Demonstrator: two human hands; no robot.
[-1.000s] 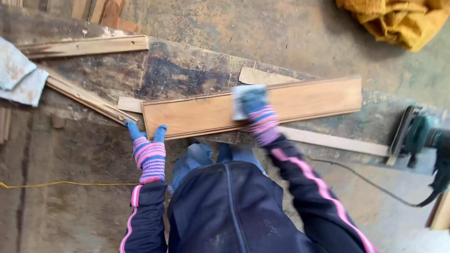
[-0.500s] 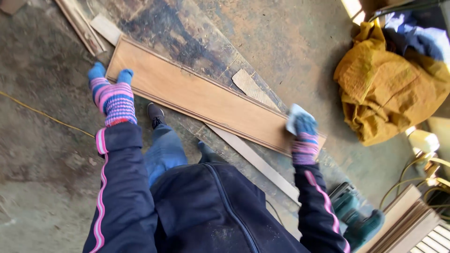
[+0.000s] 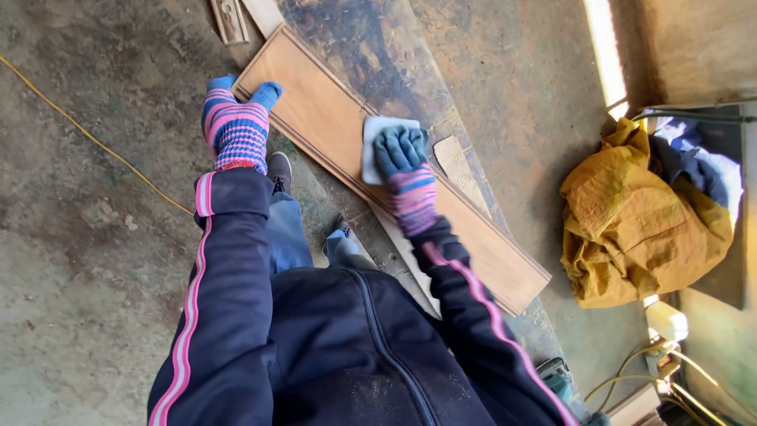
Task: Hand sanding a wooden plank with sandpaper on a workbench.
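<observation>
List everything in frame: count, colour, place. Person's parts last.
wooden board: 1, light brown, lying diagonally on the workbench
sanding sheet: 1, pale grey-white, flat on the board under the right hand
workbench: 1, dark and stained, under the board
wood offcut: 1, pale, on the bench beside the board
wood strips: 2, pale, past the board's far end
yellow cord: 1, across the concrete floor at left
yellow cloth: 1 heap, floor at right
blue cloth: 1, on top of the yellow heap
green power tool: 1, partly visible, bottom edge
left hand: striped glove, steadying the board's far end
right hand: striped glove, pressed on the sheet
</observation>
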